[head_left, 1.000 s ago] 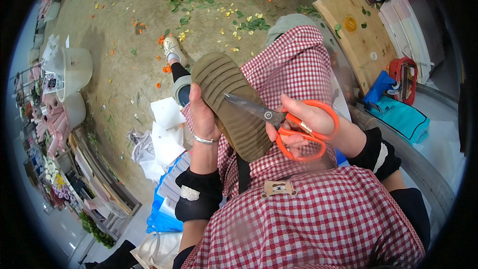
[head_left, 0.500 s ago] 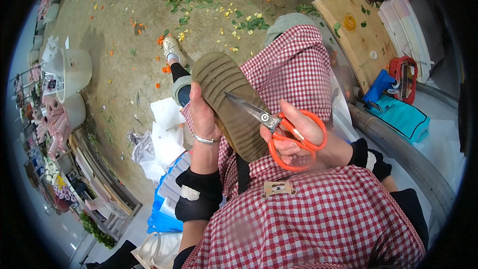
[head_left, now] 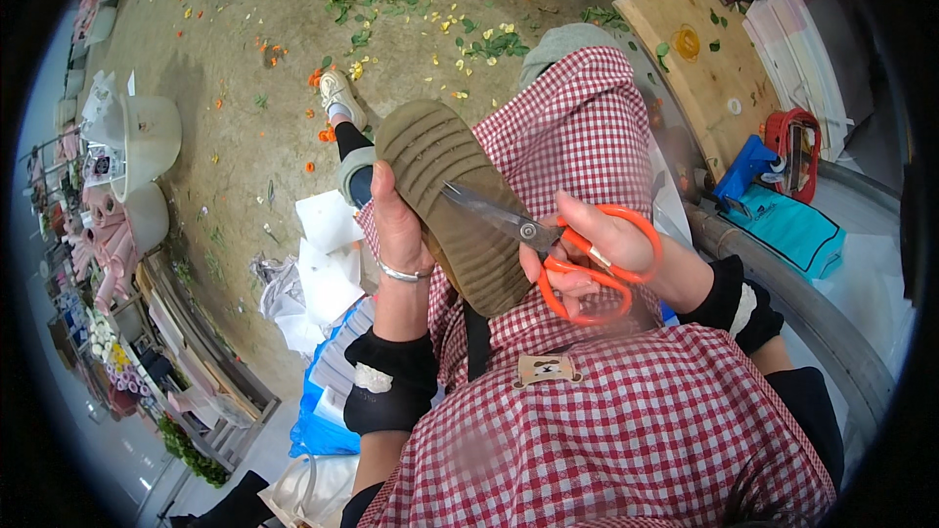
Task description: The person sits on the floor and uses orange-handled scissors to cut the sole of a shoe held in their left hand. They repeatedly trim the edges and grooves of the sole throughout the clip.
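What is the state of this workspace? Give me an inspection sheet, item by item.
Surface: earth floor, strewn with leaves and petals.
Job's things: shoe sole turned up over the checked apron; orange-handled scissors, blades laid on the sole.
Clutter: white paper sheets, blue bag.
Hands: left hand grips the sole's edge; right hand is in the scissor handles.
Cables: nothing seen.
Surroundings: wooden board, white buckets, teal cloth.

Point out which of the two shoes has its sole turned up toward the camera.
The shoe held by the left hand, its ribbed sole against the scissors. The other shoe stands on the floor.
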Demonstrator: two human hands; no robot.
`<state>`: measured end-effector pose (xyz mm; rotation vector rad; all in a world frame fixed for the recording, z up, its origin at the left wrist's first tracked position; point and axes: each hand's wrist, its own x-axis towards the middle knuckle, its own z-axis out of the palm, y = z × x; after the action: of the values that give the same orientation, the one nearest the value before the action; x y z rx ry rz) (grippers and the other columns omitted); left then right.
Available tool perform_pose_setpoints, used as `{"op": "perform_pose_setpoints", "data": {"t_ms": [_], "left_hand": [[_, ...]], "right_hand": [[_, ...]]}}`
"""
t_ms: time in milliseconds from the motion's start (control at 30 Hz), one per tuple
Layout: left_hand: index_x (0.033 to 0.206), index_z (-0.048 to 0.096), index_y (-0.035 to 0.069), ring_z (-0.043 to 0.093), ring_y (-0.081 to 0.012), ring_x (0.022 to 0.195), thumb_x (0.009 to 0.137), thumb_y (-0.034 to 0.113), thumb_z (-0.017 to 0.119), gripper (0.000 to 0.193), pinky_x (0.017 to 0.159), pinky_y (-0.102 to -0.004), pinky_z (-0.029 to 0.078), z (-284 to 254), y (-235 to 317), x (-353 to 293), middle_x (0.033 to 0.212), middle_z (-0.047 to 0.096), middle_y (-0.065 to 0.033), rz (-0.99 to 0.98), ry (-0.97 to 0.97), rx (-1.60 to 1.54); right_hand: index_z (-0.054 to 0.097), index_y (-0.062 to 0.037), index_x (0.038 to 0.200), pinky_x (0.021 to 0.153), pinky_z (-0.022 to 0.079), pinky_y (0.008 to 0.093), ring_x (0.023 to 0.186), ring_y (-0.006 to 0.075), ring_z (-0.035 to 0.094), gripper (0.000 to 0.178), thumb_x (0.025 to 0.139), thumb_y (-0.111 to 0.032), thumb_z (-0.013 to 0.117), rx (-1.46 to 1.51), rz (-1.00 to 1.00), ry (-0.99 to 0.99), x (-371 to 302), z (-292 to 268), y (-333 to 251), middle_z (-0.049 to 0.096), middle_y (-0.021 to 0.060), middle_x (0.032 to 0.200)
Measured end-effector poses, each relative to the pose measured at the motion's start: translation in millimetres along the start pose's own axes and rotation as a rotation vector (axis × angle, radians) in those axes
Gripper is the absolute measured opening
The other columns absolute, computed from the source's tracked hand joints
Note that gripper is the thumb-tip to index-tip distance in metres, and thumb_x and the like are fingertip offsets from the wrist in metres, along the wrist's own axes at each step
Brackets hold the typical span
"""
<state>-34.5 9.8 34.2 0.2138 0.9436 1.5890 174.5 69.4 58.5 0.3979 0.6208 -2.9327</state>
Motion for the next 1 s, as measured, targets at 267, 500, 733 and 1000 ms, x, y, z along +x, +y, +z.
{"op": "perform_pose_setpoints", "data": {"t_ms": [267,500,733,1000], "left_hand": [[0.129,0.035,-0.001,0.051,-0.0259,0.109,0.082,0.054,0.052,0.074,0.092,-0.0385,0.043,2.6,0.9,0.3,0.123,0.048,-0.0157,-0.007,0.0,0.0],[0.128,0.036,-0.001,0.052,-0.0255,0.108,0.082,0.054,0.053,0.074,0.092,-0.0383,0.044,1.1,2.1,-1.7,0.122,0.049,-0.0152,-0.004,-0.004,0.029],[0.127,0.037,-0.001,0.053,-0.0255,0.106,0.083,0.053,0.052,0.071,0.09,-0.038,0.045,2.6,1.9,-1.7,0.12,0.051,-0.0149,-0.002,-0.02,0.054],[0.126,0.039,-0.001,0.054,-0.0245,0.104,0.085,0.05,0.049,0.066,0.089,-0.037,0.045,3.1,0.9,0.4,0.118,0.051,-0.0147,-0.014,0.004,0.033]], "right_hand": [[0.051,0.0017,0.094,0.046,0.046,0.0267,0.039,0.0092,0.039,0.075,0.088,-0.063,0.014,0.355,0.008,-0.1,0.3,-2.1,3.9,0.043,0.0016,0.053],[0.052,0.0,0.094,0.049,0.049,0.0266,0.042,0.008,0.038,0.072,0.09,-0.06,0.012,-0.103,0.016,0.067,-1.0,6.2,-6.3,0.037,-0.0022,0.051],[0.053,0.0006,0.092,0.046,0.047,0.0257,0.041,0.0073,0.036,0.071,0.091,-0.058,0.013,-0.001,0.063,0.073,-5.2,3.1,-8.1,0.036,-0.0028,0.05],[0.054,0.0005,0.087,0.046,0.046,0.025,0.041,0.0068,0.037,0.063,0.094,-0.052,0.02,-0.198,-0.029,0.177,-2.6,13.5,-8.5,0.038,-0.0028,0.049]]}}
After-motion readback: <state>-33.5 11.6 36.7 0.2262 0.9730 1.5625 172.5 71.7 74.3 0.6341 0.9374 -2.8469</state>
